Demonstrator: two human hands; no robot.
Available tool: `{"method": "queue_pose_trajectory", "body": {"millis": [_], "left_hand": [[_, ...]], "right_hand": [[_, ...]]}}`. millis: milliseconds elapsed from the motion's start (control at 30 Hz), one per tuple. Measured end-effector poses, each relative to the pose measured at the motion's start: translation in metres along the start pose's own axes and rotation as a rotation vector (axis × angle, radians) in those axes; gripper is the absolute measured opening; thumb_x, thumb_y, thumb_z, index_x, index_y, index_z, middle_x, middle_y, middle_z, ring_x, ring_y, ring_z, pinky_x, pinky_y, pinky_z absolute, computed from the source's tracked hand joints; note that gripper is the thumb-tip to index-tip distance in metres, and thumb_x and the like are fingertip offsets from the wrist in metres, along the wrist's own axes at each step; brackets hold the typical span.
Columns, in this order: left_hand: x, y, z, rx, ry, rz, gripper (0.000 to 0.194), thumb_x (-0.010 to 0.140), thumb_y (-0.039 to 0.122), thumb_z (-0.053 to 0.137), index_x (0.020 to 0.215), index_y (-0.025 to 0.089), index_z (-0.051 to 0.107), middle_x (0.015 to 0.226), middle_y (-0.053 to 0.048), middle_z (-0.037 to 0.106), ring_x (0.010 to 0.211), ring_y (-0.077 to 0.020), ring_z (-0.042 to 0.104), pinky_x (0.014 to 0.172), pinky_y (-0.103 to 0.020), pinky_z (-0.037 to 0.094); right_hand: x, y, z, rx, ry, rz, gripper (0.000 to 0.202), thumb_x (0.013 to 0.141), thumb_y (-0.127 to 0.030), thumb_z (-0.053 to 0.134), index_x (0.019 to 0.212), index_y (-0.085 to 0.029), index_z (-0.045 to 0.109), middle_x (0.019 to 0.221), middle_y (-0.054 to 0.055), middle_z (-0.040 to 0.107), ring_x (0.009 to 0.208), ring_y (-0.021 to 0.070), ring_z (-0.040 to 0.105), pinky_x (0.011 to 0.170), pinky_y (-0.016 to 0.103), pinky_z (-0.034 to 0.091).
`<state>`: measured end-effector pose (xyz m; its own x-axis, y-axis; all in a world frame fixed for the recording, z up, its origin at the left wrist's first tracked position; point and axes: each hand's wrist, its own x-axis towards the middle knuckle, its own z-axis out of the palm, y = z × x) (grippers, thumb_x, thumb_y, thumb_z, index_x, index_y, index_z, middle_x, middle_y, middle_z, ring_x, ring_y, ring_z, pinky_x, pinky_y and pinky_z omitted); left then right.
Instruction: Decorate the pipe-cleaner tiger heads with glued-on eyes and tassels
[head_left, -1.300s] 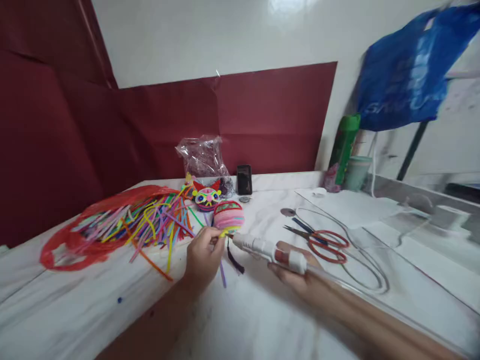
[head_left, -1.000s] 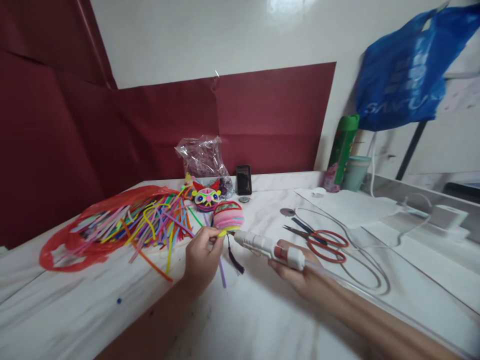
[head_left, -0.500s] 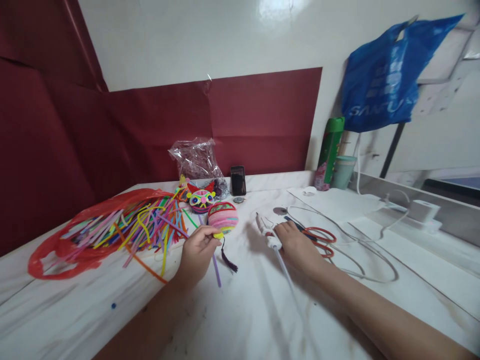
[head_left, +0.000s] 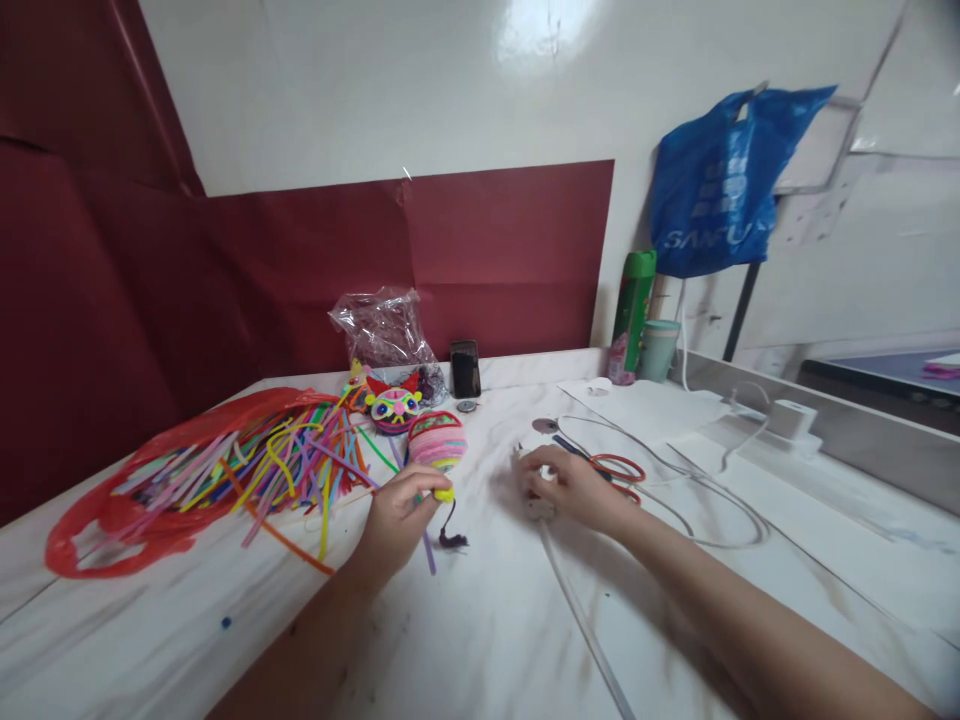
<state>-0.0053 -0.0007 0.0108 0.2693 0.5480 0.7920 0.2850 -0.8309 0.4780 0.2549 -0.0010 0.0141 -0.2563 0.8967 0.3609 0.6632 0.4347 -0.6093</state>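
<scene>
Between the thumb and fingertips of my left hand (head_left: 397, 520) is a small yellow piece (head_left: 445, 495). Right behind it lies a round pink striped ornament (head_left: 438, 441) with a red and green top. A dark tassel (head_left: 453, 541) hangs on a thin cord below the yellow piece; I cannot tell where the cord is fastened. My right hand (head_left: 574, 485) has its fingers curled around a white hot glue gun (head_left: 540, 511), hiding most of its body. A long translucent glue stick (head_left: 577, 605) runs from its rear toward me.
Colourful pipe cleaners (head_left: 277, 465) spill from a red plastic bag (head_left: 67, 540) at left. A finished-looking mask-faced ornament (head_left: 394, 407) sits behind. Orange-handled scissors (head_left: 622, 468) and a looping cable (head_left: 757, 520) lie right of my hand. A phone (head_left: 465, 370) leans at the back.
My right hand has shifted left from beside the glue gun and closed over it. My left hand keeps the yellow piece; the tassel now rests bunched. The whole view has turned slightly right.
</scene>
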Motion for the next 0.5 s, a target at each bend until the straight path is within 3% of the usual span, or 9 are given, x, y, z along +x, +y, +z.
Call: {"method": "queue_pose_trajectory", "body": {"millis": [100,200,300,400,500], "left_hand": [[0.000,0.006,0.002,0.018,-0.086,0.105,0.017,0.079,0.009,0.056,0.082,0.020,0.069,0.081,-0.004,0.066,0.078,-0.0149,0.064,0.070,-0.026,0.052],[-0.001,0.010,0.004,0.009,-0.115,0.164,0.019,0.080,0.008,0.055,0.085,0.021,0.069,0.080,-0.003,0.064,0.076,-0.0139,0.063,0.067,-0.024,0.051],[-0.002,0.011,0.003,0.010,-0.134,0.122,0.018,0.080,0.009,0.057,0.087,0.022,0.068,0.077,-0.002,0.064,0.073,-0.0136,0.062,0.066,-0.024,0.050],[-0.003,0.004,0.000,0.050,-0.080,-0.037,0.016,0.078,0.012,0.060,0.090,0.021,0.065,0.077,-0.001,0.065,0.073,-0.0142,0.063,0.069,-0.025,0.050],[-0.003,-0.008,-0.002,0.058,-0.057,-0.132,0.005,0.078,0.017,0.060,0.080,0.020,0.064,0.076,-0.002,0.066,0.074,-0.0151,0.063,0.071,-0.026,0.050]], "right_hand": [[0.003,-0.034,0.016,0.478,-0.109,0.031,0.026,0.081,-0.038,0.056,0.093,-0.017,0.065,0.090,0.005,0.067,0.079,0.0167,0.059,0.073,0.029,0.045],[0.007,-0.056,0.033,0.783,-0.263,0.014,0.038,0.069,-0.047,0.070,0.089,-0.016,0.063,0.075,0.000,0.063,0.069,0.0126,0.055,0.068,0.027,0.042],[0.011,-0.060,0.043,0.890,-0.276,0.060,0.040,0.060,-0.048,0.077,0.078,-0.016,0.061,0.063,-0.004,0.056,0.058,0.0084,0.047,0.060,0.024,0.038],[0.014,-0.055,0.048,0.926,-0.270,0.125,0.040,0.058,-0.047,0.078,0.076,-0.015,0.061,0.057,-0.007,0.052,0.052,0.0063,0.042,0.055,0.022,0.034],[0.017,-0.047,0.053,0.948,-0.249,0.159,0.035,0.059,-0.042,0.077,0.077,-0.015,0.063,0.055,-0.007,0.051,0.050,0.0062,0.042,0.054,0.022,0.034]]}}
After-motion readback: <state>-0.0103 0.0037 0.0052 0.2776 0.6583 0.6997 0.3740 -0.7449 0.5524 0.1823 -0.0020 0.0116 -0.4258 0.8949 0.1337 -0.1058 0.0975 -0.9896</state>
